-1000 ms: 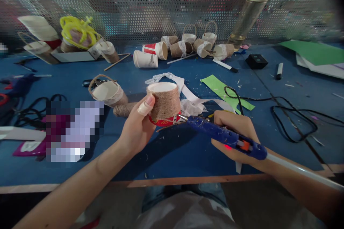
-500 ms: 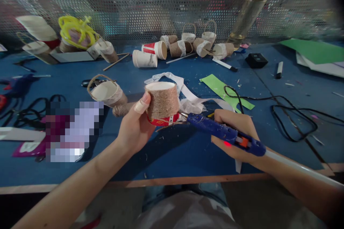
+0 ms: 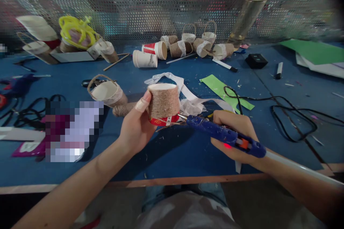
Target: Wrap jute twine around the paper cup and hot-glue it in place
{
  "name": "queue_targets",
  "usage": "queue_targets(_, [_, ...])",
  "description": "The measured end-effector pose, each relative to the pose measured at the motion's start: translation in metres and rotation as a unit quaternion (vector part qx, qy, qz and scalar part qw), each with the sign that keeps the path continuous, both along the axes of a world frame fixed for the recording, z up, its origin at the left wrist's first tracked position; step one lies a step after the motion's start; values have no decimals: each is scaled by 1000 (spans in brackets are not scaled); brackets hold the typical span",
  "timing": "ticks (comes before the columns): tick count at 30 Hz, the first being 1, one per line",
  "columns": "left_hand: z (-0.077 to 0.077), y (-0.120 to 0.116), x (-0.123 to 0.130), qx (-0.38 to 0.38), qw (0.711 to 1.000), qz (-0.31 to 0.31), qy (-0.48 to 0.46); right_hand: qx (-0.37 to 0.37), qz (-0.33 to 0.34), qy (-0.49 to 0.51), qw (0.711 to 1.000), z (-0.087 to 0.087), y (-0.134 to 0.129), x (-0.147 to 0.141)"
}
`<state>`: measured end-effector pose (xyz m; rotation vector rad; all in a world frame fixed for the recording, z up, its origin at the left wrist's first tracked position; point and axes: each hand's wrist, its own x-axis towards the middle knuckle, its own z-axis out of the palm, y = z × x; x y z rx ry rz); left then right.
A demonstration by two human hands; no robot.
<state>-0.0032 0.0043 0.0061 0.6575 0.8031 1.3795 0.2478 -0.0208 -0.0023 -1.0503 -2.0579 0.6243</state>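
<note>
Open table [image 3: 177, 157] below held cup [image 3: 163, 103], cord [image 3: 281, 97] obstructing right

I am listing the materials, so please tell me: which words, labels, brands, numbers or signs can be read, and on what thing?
No text can be read with certainty.
Twine-wrapped cup: gold and dark marks on red band, too small.
Red-and-white paper cup: dark mark, too small.
White paper cup: grey print, too blurred.
Purple packet: white label, unreadable.
Black box: faint marks, too small.
</note>
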Motion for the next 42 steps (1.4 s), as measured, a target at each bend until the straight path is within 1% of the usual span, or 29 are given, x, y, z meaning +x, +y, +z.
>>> queue_targets(2, [2,0,0,-10,1000,10,-1,-1,-3,7,1000,-1,2,1])
queue_targets(5, [4,0,0,-19,1000,8,-3,-12,-10,11,1000,-4,4,2])
queue_targets(9, [2,-2,0,-2,1000,3,0,-19,-42,38,998,-2,2,1])
queue_targets(11, [-1,-2,0,12,1000,-11,2,-3,-54,70,996,0,1,-2])
queue_targets(13, [-5,-3,0,19,999,-40,15,19,-63,102,993,0,0,-5])
queue_targets(16, [-10,-3,1,36,996,-74,41,28,-50,139,989,-6,1,-9])
queue_targets(17, [-11,-3,2,40,995,-81,50,23,-39,152,987,-8,2,-10])
queue_targets(19, [-11,-3,3,42,993,-89,71,-14,-14,170,985,-11,2,-11])
queue_targets(21, [-11,-4,3,41,991,-87,88,-64,6,177,982,-11,2,-12])
queue_targets(23, [-11,-4,3,39,991,-85,98,-95,8,181,979,-9,1,-12])
queue_targets(27, [-13,-4,1,36,990,-92,103,-96,-23,190,977,-3,0,-13])
queue_targets(32, [-15,-3,1,49,989,-83,111,-129,3,199,972,-4,1,-14])
queue_targets(35, [-13,-3,3,56,989,-64,124,-118,-9,169,978,-5,1,-14])
queue_targets(37, [-12,-3,3,59,988,-54,135,-95,-19,167,981,-4,1,-13])
queue_targets(40, [-12,-3,2,69,985,-50,153,-55,-37,169,983,-1,0,-11])
queue_targets(42, [-12,-3,2,73,982,-54,164,-47,-49,163,984,1,-1,-11])
